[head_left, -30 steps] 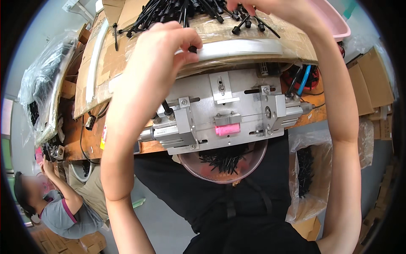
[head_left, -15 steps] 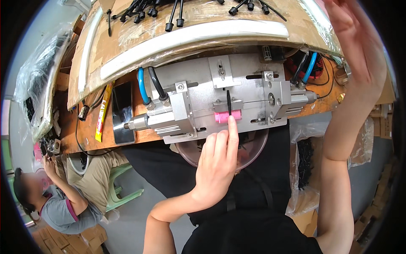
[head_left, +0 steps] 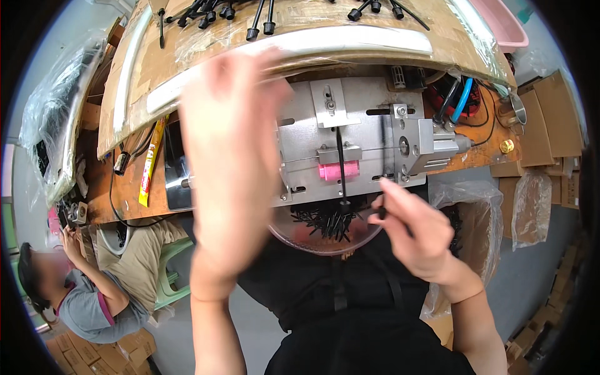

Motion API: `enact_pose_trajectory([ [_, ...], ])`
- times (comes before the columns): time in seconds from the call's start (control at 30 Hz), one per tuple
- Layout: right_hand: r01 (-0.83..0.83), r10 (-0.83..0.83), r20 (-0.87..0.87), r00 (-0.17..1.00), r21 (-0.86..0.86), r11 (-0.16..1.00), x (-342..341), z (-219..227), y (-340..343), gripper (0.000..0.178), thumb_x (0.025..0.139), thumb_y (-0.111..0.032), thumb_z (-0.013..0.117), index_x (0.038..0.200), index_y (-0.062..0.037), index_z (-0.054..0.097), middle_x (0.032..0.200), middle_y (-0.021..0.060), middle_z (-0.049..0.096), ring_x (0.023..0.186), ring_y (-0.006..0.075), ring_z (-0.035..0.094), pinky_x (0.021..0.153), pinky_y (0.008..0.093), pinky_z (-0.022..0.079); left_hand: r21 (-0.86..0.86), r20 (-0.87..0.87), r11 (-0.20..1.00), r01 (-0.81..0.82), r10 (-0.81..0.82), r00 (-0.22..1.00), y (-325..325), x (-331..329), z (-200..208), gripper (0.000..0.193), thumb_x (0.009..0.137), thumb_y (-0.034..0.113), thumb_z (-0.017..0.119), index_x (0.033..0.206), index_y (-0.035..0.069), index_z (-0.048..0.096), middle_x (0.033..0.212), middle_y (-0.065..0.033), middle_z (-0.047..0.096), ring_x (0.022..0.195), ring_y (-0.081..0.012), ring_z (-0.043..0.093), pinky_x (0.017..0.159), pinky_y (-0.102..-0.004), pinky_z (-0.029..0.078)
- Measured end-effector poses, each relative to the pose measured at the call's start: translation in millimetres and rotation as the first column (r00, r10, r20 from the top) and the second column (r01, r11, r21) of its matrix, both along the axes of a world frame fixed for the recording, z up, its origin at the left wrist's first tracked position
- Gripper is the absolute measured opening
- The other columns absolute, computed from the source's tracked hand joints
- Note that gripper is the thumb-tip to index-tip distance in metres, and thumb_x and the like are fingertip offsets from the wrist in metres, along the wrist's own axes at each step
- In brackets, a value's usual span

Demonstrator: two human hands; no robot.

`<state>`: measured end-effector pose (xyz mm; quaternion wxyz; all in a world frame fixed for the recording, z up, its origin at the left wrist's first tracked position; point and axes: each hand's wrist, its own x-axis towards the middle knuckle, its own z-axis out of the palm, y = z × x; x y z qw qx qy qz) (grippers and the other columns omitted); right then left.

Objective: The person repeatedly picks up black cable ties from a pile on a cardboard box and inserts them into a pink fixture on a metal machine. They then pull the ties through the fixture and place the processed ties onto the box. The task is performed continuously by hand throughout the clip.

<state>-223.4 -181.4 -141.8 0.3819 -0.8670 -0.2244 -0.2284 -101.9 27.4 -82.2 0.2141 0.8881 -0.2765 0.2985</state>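
My left hand is smeared by motion above the left half of the metal fixture, its fingers near the cardboard's front edge. It hides the fixture's left cylinder block. My right hand is at the fixture's front right, thumb and fingers pinched on a thin black rod, which shows as a faint upright blur. Another black rod lies front to back across the fixture's middle, over a pink block. Its wider near end hangs above a clear bowl of small black pieces.
Black rods with knobbed ends lie on the plastic-covered cardboard behind the fixture. A phone and a yellow packet are at the left. A co-worker sits far left. Cartons stand at the right.
My left hand has left the rod on the fixture and swung up and left. My right hand has come down from the upper right to the fixture's front right, holding a rod.
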Motion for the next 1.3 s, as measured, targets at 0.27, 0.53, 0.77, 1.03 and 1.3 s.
enact_pose_trajectory([
  [0.27,-0.04,0.036,-0.037,0.999,-0.106,0.994,10,-31,27,0.061,0.076,0.003,0.072,0.134,0.0086,0.051,0.075,0.0098,0.063,0.061,0.0175,0.06,0.054,0.0318,0.048,-0.224,-0.491,0.974,0.035,-0.144,0.859,29,63,34,0.02,0.092,0.014,0.064,0.109,0.003,0.066,0.091,0.0012,0.061,0.078,-0.0067,0.051,0.078,-0.0229,0.044],
  [0.53,-0.06,0.019,-0.154,0.988,-0.27,0.961,18,24,12,0.06,0.08,-0.003,0.07,0.137,-0.0018,0.053,0.08,0.0055,0.062,0.062,0.0152,0.062,0.049,0.0308,0.048,-0.296,-0.256,0.955,-0.018,-0.061,0.965,16,-29,1,0.054,0.079,-0.005,0.069,0.131,0.005,0.058,0.089,-0.0012,0.057,0.078,-0.0096,0.05,0.076,-0.0251,0.044],
  [0.77,0.244,-0.048,0.289,0.956,-0.696,0.675,168,123,-15,0.014,0.081,-0.003,0.058,0.092,0.0017,0.064,0.076,0.0182,0.065,0.08,0.0314,0.067,0.071,0.0392,0.052,0.074,-0.255,0.995,0.064,-0.043,0.966,-26,-114,-64,0.067,0.075,0.004,0.069,0.138,-0.007,0.047,0.093,-0.008,0.051,0.08,-0.0217,0.049,0.077,-0.0344,0.046],
  [1.03,0.66,-0.637,-0.435,0.636,-0.12,0.741,140,189,63,0.018,0.084,-0.005,0.057,0.098,-0.0039,0.069,0.085,0.0145,0.069,0.076,0.026,0.068,0.069,0.033,0.054,0.15,-0.36,0.987,0.06,-0.003,0.933,-43,-105,-75,0.07,0.077,0.0,0.07,0.141,-0.004,0.043,0.097,-0.0096,0.051,0.089,-0.0256,0.049,0.081,-0.0367,0.044],
  [1.3,-0.035,0.044,-0.067,0.997,0.134,0.99,19,41,-1,0.032,0.075,0.013,0.069,0.106,0.0054,0.064,0.094,0.0172,0.07,0.075,0.0218,0.069,0.059,0.0271,0.054,0.015,-0.263,0.999,0.033,-0.028,0.964,-20,-70,-31,0.064,0.074,-0.009,0.068,0.135,0.004,0.055,0.097,-0.0106,0.054,0.093,-0.0277,0.051,0.083,-0.0377,0.043],
])
